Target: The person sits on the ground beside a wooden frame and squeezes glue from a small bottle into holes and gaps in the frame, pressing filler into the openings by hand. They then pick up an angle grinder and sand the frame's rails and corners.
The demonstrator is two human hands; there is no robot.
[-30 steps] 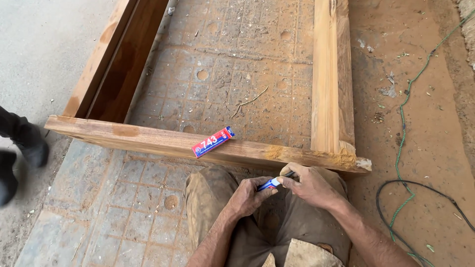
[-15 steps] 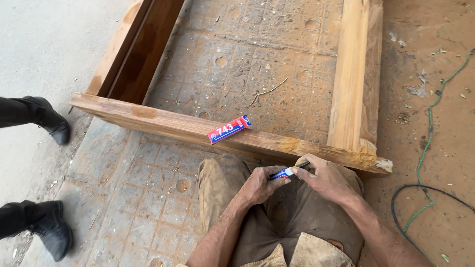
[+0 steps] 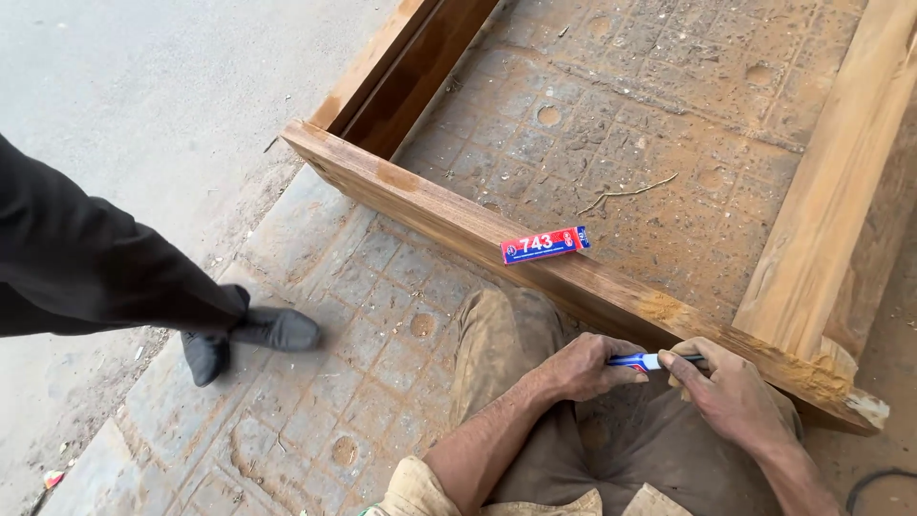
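Both my hands hold a small blue and white tube (image 3: 638, 361) just above my lap. My left hand (image 3: 583, 367) grips its body, and my right hand (image 3: 734, 394) pinches its dark tip end. Right in front of them runs the near rail of a wooden frame (image 3: 449, 215) that lies on the paved ground. A red and blue carton (image 3: 544, 245) lies flat on top of that rail, a short way beyond my left hand.
A person in dark trousers and black shoes (image 3: 250, 336) walks by at the left. The frame's right rail (image 3: 831, 201) meets the near rail at a glue-smeared corner (image 3: 836, 377). A twig (image 3: 626, 194) lies inside the frame. A dark cable (image 3: 874, 485) curls at bottom right.
The view has swung left, so the frame sits further right. The passer-by has stepped in closer from the left. My hands stay on the tube.
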